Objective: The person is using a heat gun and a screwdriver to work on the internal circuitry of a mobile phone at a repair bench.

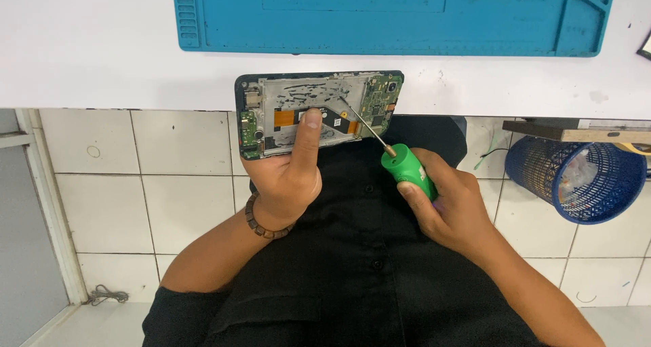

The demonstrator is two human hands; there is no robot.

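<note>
Black buttoned shirt (352, 252), brown beaded bracelet (261, 223) on left wrist.

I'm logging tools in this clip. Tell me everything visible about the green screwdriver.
The green plastic-handled screwdriver has a stubby round handle and a thin metal shaft. It tilts up-left, its tip on the opened black phone, near the phone's green circuit board. The right hand wraps the handle; the left hand holds the phone.

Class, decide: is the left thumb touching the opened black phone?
Touching. The head view shows the left hand holding the opened black phone, thumb pressed flat on its inner plate.
</note>
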